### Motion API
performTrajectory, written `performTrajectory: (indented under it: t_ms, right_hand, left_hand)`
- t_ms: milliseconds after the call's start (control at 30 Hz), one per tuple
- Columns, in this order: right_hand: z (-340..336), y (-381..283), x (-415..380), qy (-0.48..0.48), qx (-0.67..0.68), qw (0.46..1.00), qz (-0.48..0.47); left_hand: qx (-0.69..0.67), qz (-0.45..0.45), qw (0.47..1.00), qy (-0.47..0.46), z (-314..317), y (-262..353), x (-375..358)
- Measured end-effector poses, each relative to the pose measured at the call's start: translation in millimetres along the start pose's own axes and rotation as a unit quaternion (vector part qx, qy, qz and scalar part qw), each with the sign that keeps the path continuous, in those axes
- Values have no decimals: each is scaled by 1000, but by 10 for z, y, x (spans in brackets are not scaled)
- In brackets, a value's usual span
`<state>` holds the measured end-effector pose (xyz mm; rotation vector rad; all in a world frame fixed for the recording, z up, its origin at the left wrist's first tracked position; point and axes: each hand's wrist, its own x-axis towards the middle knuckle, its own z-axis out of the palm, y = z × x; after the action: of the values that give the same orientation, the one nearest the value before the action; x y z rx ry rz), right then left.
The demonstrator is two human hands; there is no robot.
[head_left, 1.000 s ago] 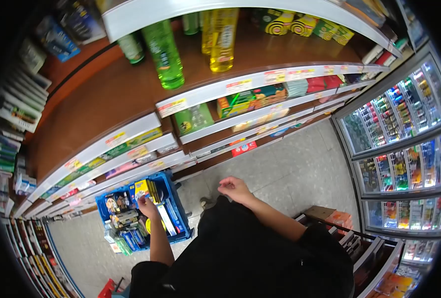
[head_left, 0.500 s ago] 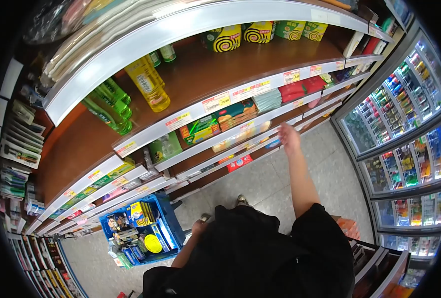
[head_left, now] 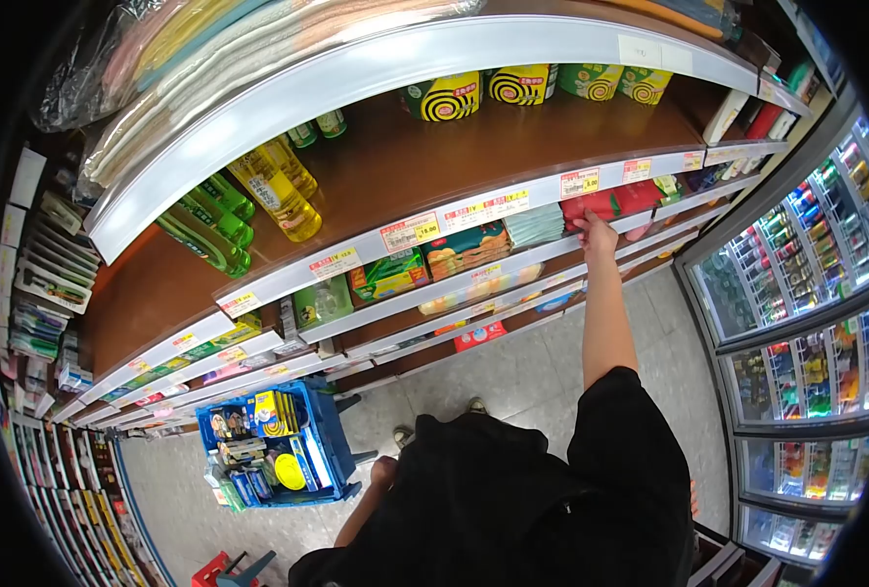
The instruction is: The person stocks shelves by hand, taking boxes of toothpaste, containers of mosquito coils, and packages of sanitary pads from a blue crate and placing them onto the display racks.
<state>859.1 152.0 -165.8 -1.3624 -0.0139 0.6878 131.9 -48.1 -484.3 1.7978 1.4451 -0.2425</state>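
My right hand (head_left: 597, 236) reaches out to the shelf, its fingertips bent against the lower edge of a red soft packet (head_left: 591, 206). More red packets lie to its right, and a stack of pale green packets (head_left: 535, 226) sits just left of it. Low beside my body is my left hand (head_left: 383, 474), close to my black clothing; its fingers do not show clearly. Left of that hand stands a blue crate (head_left: 336, 440) on the floor, filled with boxes, packets and a round yellow item (head_left: 289, 472).
Yellow bottles (head_left: 283, 201) and green bottles (head_left: 204, 235) rest on the upper shelf, with mosquito coil packs (head_left: 444, 96) further back. Folded towels (head_left: 209, 68) lie overhead. Glass-door coolers (head_left: 796, 254) line the right side. A red object (head_left: 214, 569) is on the floor.
My right hand has moved up and forward from open air to the red packets. My left hand stays low at my side. The view has shifted slightly.
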Motion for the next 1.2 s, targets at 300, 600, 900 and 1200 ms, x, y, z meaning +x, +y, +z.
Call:
performTrajectory:
  t_ms: [300, 600, 900, 1200]
  right_hand:
    - [-39, -44, -338, 88, 137, 985, -59]
    - [-413, 284, -108, 11, 186, 982, -42]
    - [-1497, 954, -1321, -38, 380, 917, -117]
    - [-1345, 2881, -2971, -151, 112, 963, 191]
  left_hand:
    - [27, -63, 998, 1, 85, -261, 31]
    - [-10, -119, 993, 3, -494, 88, -104]
    - [52, -21, 998, -40, -386, -618, 147]
    - [-188, 73, 979, -21, -1136, 23, -145]
